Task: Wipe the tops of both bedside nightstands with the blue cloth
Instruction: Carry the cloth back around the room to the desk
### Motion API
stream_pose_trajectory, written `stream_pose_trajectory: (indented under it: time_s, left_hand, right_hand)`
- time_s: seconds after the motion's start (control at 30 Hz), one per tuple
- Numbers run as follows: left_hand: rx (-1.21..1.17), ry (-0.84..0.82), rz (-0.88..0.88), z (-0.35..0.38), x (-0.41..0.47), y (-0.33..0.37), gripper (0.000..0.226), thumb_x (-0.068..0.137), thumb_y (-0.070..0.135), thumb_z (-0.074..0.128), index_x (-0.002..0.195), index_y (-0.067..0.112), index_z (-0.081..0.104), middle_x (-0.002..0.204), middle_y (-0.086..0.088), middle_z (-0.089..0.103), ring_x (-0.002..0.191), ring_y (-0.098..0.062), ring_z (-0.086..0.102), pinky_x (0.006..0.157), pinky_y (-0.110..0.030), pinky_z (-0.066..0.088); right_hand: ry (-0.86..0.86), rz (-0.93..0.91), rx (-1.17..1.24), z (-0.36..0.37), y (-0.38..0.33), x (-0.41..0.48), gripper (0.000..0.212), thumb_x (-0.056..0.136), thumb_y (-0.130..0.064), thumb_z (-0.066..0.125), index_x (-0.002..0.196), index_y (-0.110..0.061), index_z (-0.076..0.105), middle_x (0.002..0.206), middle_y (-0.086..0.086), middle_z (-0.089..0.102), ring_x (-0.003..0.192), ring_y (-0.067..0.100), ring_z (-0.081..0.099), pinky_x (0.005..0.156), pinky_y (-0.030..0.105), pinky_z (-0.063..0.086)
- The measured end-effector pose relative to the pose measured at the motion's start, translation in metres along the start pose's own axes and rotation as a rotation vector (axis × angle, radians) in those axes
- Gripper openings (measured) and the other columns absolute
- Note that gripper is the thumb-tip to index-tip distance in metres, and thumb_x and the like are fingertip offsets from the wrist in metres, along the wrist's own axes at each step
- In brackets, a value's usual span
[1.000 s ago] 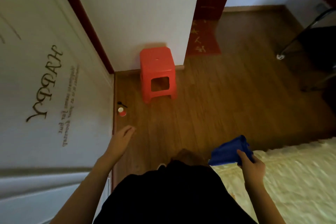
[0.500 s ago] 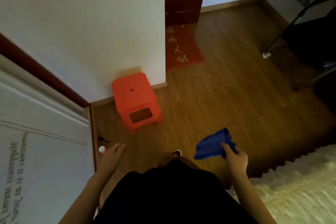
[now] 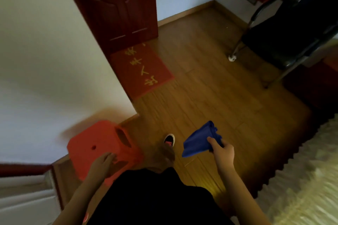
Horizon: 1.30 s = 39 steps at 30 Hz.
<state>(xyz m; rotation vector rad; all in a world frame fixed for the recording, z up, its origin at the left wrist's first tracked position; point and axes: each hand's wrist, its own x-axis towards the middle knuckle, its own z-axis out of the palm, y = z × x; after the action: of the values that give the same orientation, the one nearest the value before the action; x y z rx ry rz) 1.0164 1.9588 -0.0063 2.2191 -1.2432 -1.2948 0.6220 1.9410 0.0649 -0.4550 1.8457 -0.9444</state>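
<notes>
The blue cloth (image 3: 200, 140) hangs bunched over the wooden floor (image 3: 210, 87), pinched in our right hand (image 3: 222, 151). Our left hand (image 3: 102, 163) is loose and empty, its fingers slightly spread, above the red stool (image 3: 98, 150) standing by the white wall (image 3: 45, 69).

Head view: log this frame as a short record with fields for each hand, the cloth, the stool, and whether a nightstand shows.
right hand: shut on the cloth, held over the floor
cloth: blue, bunched, hanging from the hand
left hand: loose, in front of the stool; contact unclear
stool: red, by the wall
mat: red, at the door
nightstand: none in view
</notes>
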Motion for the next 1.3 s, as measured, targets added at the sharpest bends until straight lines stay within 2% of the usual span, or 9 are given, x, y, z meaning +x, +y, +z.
stream_pose_trajectory:
  time_s: [0.07, 0.2, 0.33, 0.57, 0.77, 0.9, 1.0, 1.2, 1.3]
  left_hand:
    - [0.016, -0.060, 0.079, 0.007, 0.016, 0.078, 0.022, 0.081, 0.034, 0.045, 0.077, 0.024, 0.064, 0.091, -0.014, 0.072, 0.088, -0.033, 0.066, 0.082, -0.045, 0.047]
    - [-0.067, -0.148, 0.113, 0.025, 0.094, 0.196, 0.017, 0.097, 0.021, 0.049, 0.106, 0.019, 0.063, 0.108, 0.001, 0.061, 0.102, -0.020, 0.055, 0.089, -0.033, 0.042]
    - [-0.004, -0.284, 0.271, 0.042, 0.173, 0.293, 0.021, 0.097, 0.026, 0.047, 0.099, 0.027, 0.067, 0.108, 0.003, 0.070, 0.106, -0.017, 0.063, 0.097, -0.043, 0.047]
    - [0.118, -0.409, 0.322, 0.070, 0.267, 0.423, 0.022, 0.099, 0.033, 0.041, 0.095, 0.038, 0.062, 0.104, 0.012, 0.068, 0.103, -0.008, 0.060, 0.094, -0.035, 0.046]
    - [0.129, -0.364, 0.226, 0.114, 0.336, 0.488, 0.021, 0.099, 0.029, 0.042, 0.088, 0.038, 0.057, 0.092, 0.020, 0.057, 0.088, 0.003, 0.051, 0.087, -0.029, 0.036]
    - [0.106, -0.332, 0.085, 0.128, 0.386, 0.516, 0.029, 0.097, 0.039, 0.043, 0.111, 0.025, 0.063, 0.114, 0.005, 0.062, 0.113, -0.017, 0.055, 0.098, -0.039, 0.043]
    - [0.080, -0.313, -0.004, 0.136, 0.422, 0.542, 0.041, 0.094, 0.049, 0.043, 0.118, 0.023, 0.063, 0.124, 0.005, 0.059, 0.116, -0.018, 0.054, 0.103, -0.044, 0.042]
    - [-0.030, -0.197, 0.017, 0.160, 0.466, 0.636, 0.029, 0.098, 0.033, 0.044, 0.101, 0.012, 0.065, 0.104, 0.000, 0.066, 0.098, -0.021, 0.062, 0.090, -0.041, 0.047]
    - [-0.028, -0.188, 0.038, 0.176, 0.503, 0.676, 0.026, 0.097, 0.034, 0.045, 0.098, 0.020, 0.067, 0.101, 0.000, 0.069, 0.096, -0.020, 0.064, 0.092, -0.046, 0.049]
  right_hand:
    - [0.068, 0.017, 0.005, -0.005, -0.016, 0.031, 0.014, 0.087, -0.019, 0.068, 0.078, -0.008, 0.066, 0.074, 0.010, 0.063, 0.069, 0.026, 0.057, 0.066, 0.040, 0.045]
    - [0.202, 0.059, -0.014, -0.020, -0.048, 0.095, 0.023, 0.086, -0.020, 0.068, 0.088, 0.002, 0.068, 0.076, 0.014, 0.065, 0.065, 0.023, 0.057, 0.060, 0.034, 0.043]
    - [0.361, 0.094, -0.013, -0.039, -0.088, 0.142, 0.024, 0.086, -0.021, 0.068, 0.091, 0.002, 0.068, 0.073, 0.009, 0.065, 0.063, 0.022, 0.056, 0.055, 0.031, 0.040]
    - [0.483, 0.137, 0.049, -0.060, -0.161, 0.232, 0.022, 0.086, -0.024, 0.068, 0.100, -0.008, 0.062, 0.077, 0.007, 0.065, 0.068, 0.024, 0.060, 0.061, 0.036, 0.045]
    - [0.420, 0.164, 0.087, -0.056, -0.232, 0.354, 0.020, 0.085, -0.024, 0.069, 0.090, -0.005, 0.065, 0.079, 0.009, 0.066, 0.070, 0.024, 0.061, 0.064, 0.038, 0.048]
    - [0.333, 0.149, 0.112, -0.047, -0.298, 0.436, 0.014, 0.083, -0.024, 0.071, 0.082, -0.011, 0.065, 0.079, 0.008, 0.067, 0.075, 0.028, 0.064, 0.081, 0.051, 0.053]
    - [0.270, 0.103, 0.093, -0.044, -0.352, 0.487, 0.013, 0.084, -0.022, 0.070, 0.080, -0.011, 0.065, 0.074, 0.006, 0.066, 0.072, 0.026, 0.063, 0.075, 0.045, 0.052]
    - [0.188, 0.031, 0.096, -0.041, -0.447, 0.573, 0.014, 0.087, -0.020, 0.068, 0.076, -0.012, 0.063, 0.075, 0.006, 0.066, 0.067, 0.020, 0.060, 0.065, 0.034, 0.050]
    - [0.190, 0.020, 0.095, -0.042, -0.477, 0.615, 0.014, 0.086, -0.020, 0.068, 0.076, -0.012, 0.063, 0.076, 0.007, 0.066, 0.067, 0.020, 0.060, 0.065, 0.034, 0.050]
